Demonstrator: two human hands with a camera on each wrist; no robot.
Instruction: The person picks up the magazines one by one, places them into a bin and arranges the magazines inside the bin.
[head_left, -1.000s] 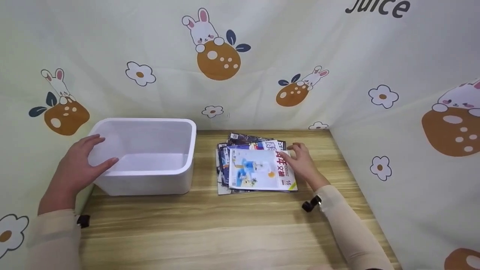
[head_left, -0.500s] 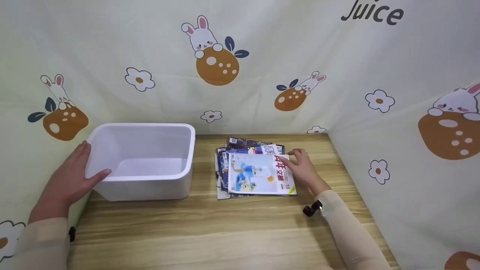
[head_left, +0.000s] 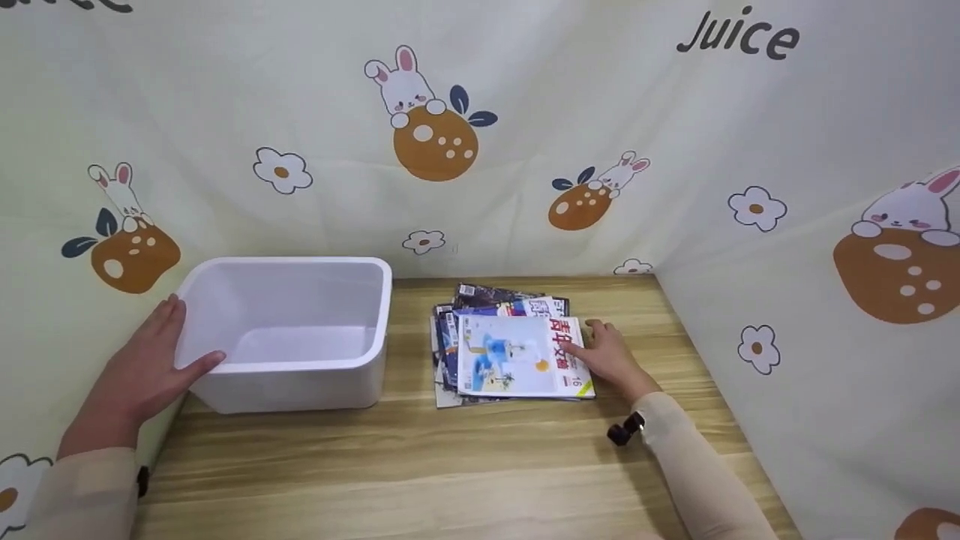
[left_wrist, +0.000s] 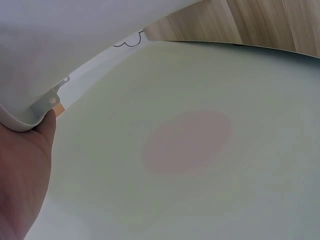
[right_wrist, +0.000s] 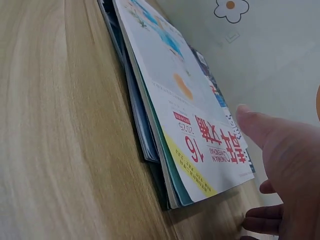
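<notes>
A white plastic bin [head_left: 300, 386] stands on the left of the table. My left hand [head_left: 142, 367] is at its front left corner, fingers extended along the left wall and thumb over the front rim; in the left wrist view part of the hand [left_wrist: 25, 170] lies right under the rim. To the right of the bin lies an uneven stack of magazines, topped by one with a pale cover [head_left: 517, 356] and red title. My right hand [head_left: 611, 356] is beside its right edge, fingers loosely spread, thumb [right_wrist: 255, 122] extended over the cover's edge.
Wood-grain table [head_left: 420, 465] runs under the bin and magazines. Behind and on both sides hangs a pale curtain [head_left: 517, 97] printed with rabbits, oranges and flowers. Darker magazines [head_left: 487, 296] stick out behind the top one.
My left hand has moved from over the bin's opening to its outer left side and corner. My right hand has slid slightly nearer along the magazine's edge. The head view has tilted up slightly.
</notes>
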